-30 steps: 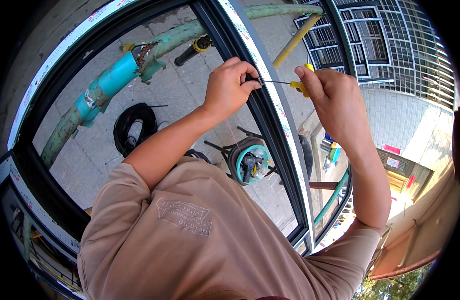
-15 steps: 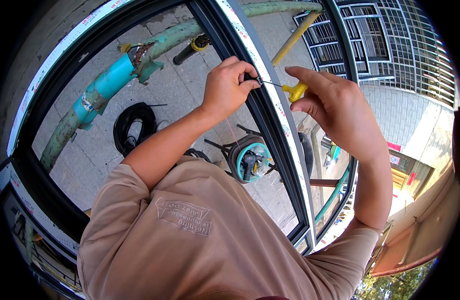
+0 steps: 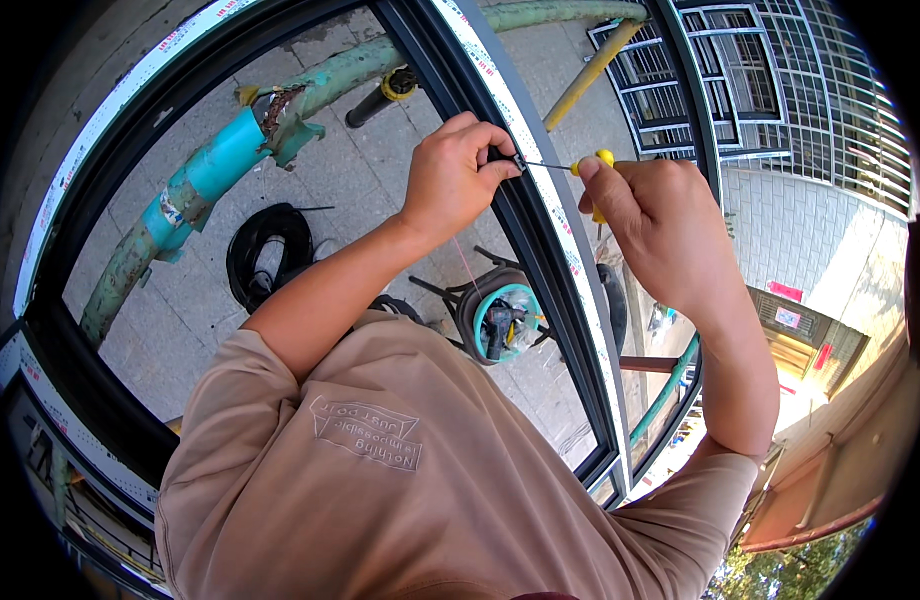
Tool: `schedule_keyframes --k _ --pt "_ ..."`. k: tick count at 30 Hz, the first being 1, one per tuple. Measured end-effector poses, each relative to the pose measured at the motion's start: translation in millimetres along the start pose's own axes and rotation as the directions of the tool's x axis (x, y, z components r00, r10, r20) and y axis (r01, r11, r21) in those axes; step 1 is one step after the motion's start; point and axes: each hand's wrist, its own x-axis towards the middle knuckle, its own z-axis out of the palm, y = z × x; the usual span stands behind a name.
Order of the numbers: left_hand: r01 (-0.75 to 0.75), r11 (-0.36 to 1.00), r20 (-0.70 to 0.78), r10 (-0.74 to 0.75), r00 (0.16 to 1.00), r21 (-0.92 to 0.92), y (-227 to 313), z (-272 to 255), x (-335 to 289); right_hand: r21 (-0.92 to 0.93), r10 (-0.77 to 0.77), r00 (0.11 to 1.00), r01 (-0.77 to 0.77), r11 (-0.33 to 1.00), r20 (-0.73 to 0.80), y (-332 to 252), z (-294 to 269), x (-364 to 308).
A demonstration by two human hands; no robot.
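My left hand [image 3: 452, 172] is closed in a pinch on a small black fitting [image 3: 504, 155] at the dark frame bar [image 3: 545, 285], which has white printed film along one side. Past that bar, my right hand [image 3: 665, 215] grips a screwdriver [image 3: 602, 161] by its yellow handle, thumb pressed along it. The thin metal shaft points left across the film and its tip meets the fitting by my left fingertips. My fingers partly cover the fitting, so its exact shape does not show.
Below, a teal bucket [image 3: 481, 318] with tools stands on a dark stool. A black coil [image 3: 242, 262] lies on the paving. A peeling green and teal pipe [image 3: 225, 152] runs behind the frame, with a yellow post [image 3: 590, 78] and metal grilles [image 3: 740, 75] farther right.
My right hand has turned and its fingers have closed more around the yellow handle, which has rotated and shifted slightly right. My left hand and the frame stay in place.
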Motion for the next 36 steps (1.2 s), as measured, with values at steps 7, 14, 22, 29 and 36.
schedule_keyframes --k 7,14,22,29,36 --pt "0.001 1.000 0.006 -0.002 1.000 0.001 1 -2 0 0.224 -0.127 0.992 0.129 0.966 -0.023 -2 -11 -1" --pt "0.000 1.000 0.008 0.000 1.000 0.005 0 -1 0 0.057 -0.303 0.949 0.308 0.950 -0.084 19 -14 8" --pt "-0.001 1.000 0.013 0.001 1.000 0.021 -1 -1 0 0.004 -0.117 0.954 0.123 0.992 -0.276 -8 -4 3" --pt "-0.006 1.000 0.007 0.006 1.000 0.014 -1 -2 0 -0.021 -0.243 0.939 0.245 0.969 -0.242 -5 -12 -2" --pt "-0.002 1.000 0.001 0.002 1.000 0.002 -2 0 -1 -0.326 -0.222 0.953 0.147 0.934 -0.206 -11 -11 -1"
